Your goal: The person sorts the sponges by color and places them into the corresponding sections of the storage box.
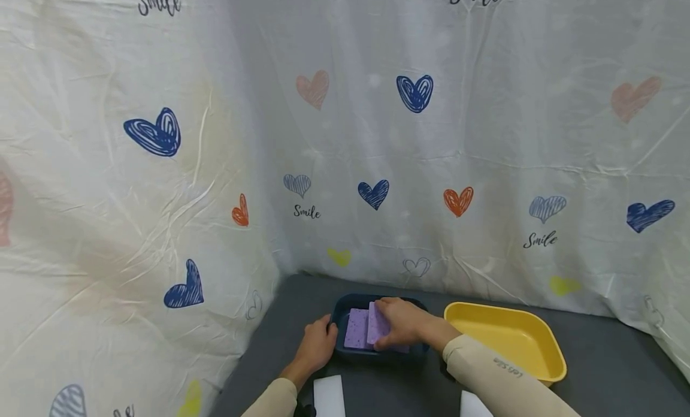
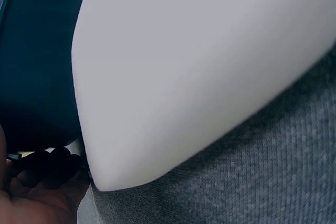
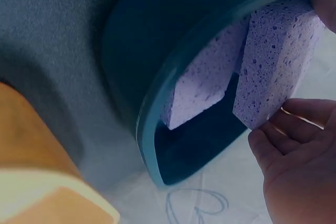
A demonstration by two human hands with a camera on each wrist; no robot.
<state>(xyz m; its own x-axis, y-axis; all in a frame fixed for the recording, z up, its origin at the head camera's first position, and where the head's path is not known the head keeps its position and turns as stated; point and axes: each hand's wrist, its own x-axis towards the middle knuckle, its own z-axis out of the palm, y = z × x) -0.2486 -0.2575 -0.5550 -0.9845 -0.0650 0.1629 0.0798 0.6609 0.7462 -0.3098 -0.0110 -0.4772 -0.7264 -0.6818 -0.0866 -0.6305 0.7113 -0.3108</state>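
A white block (image 1: 329, 398) lies nearest. Beyond it, the left hand (image 1: 315, 346), fingers curled, grips the left end of a blue tub (image 1: 377, 357). Inside the tub, the right hand (image 1: 403, 322) pinches a purple sponge (image 1: 378, 328), thumb and fingers its breadth apart, beside a second sponge (image 1: 356, 329). A yellow tub (image 1: 507, 336) sits rightward; a heart-print curtain (image 1: 350, 129) hangs behind.

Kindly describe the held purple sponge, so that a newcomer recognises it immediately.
On the grey cloth, find the dark blue plastic tub left of the yellow plastic tub. There, the right hand pinches this porous purple block; the purple sponge to its left isn't held.
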